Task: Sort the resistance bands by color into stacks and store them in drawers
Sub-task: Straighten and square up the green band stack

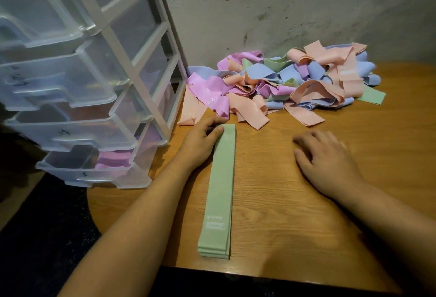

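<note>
**Green stack laid straight between two hands**

White print on a lilac band (212,98) in the heap read "10 LB"; a peach band (304,114) at the heap's near edge showed "15". The green stack (218,190) carried a row of small white hearts over a white label block near its close end, and a figure by the far end, half covered, was perhaps "10". Dark handwritten marks on the drawer fronts were too small to read.

The green stack lay flat and lengthwise on the wood-grain desk (306,221), several thin woven loops squared together. The left hand (200,141) rested at its far end, thumb pressed on top, fingers laid past the end. The right hand (323,155), blurred, was palm-down and loosely spread, apart from the stack and holding nothing.

Behind them a tangled heap of bands (283,79) in peach, lilac, blue and green sat against the wall. The clear plastic drawer unit (82,84) stood to the left, lilac bands (113,161) in its lowest drawer.
</note>
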